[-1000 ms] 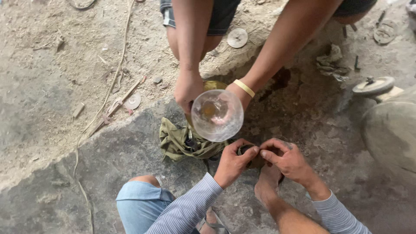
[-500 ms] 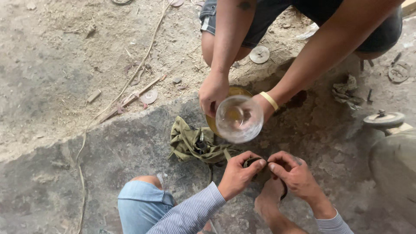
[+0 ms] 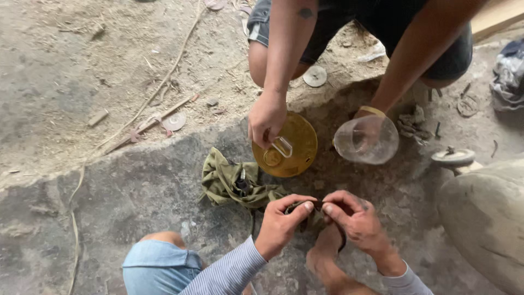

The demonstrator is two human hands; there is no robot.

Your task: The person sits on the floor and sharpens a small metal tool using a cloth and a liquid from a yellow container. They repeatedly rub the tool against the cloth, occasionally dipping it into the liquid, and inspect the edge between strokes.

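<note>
Both hands (image 3: 319, 218) pinching dark band (image 3: 305, 206), perhaps rubber, olive cloth (image 3: 229, 183) beside

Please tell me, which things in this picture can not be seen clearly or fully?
- Small dark item pinched between left hand and right hand: head view, covered by fingers.
- Dark object in the green cloth: head view, wrapped in folds.
- Co-worker's hand behind the clear bowl: blurred through plastic.
- Grey bundle: cut by right edge.

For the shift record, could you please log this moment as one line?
left hand: pinching dark strap | right hand: pinching same strap | green cloth: beside hands | co-worker's hands: yellow disc, clear bowl
</note>
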